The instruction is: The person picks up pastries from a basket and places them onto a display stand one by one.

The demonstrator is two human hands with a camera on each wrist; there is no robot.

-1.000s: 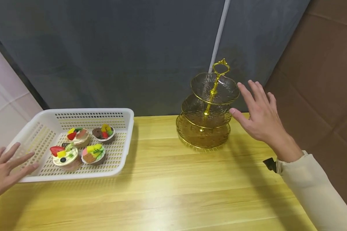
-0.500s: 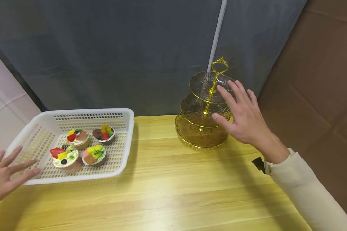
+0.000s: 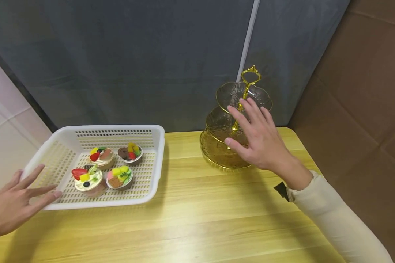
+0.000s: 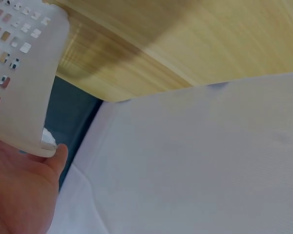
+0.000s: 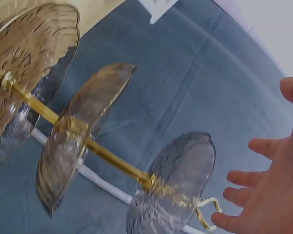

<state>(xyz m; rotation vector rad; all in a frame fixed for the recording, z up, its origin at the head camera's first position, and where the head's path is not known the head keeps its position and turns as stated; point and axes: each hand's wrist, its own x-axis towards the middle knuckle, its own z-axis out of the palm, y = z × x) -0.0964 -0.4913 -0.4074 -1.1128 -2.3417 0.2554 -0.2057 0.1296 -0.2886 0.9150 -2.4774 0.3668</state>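
Observation:
A white slotted plastic basket [image 3: 158, 160] sits at the left of the table. Inside are several fruit-topped cupcakes, among them a white-cream one [image 3: 89, 181] and a chocolate one [image 3: 130, 153]. My left hand [image 3: 18, 204] touches the basket's left side, fingers spread and fairly straight; the left wrist view shows it against the rim [image 4: 24, 146]. To the right stands a three-tier glass cake stand [image 3: 217, 155] with gold edging and a gold ring handle [image 5: 207, 214]. Before it, my right hand [image 3: 258, 144] hovers with spread fingers, holding nothing and partly covering the tiers.
The wooden table [image 3: 184, 204] ends at a dark grey curtain [image 3: 135, 65] behind. Brown cloth [image 3: 358, 91] hangs at the right and white cloth [image 3: 10, 102] at the left. A black tag [image 3: 282, 191] sticks out from the right cuff.
The basket has slid a little to the right along with my left hand. My right hand has moved left, from beside the cake stand to in front of it. The stand stays put.

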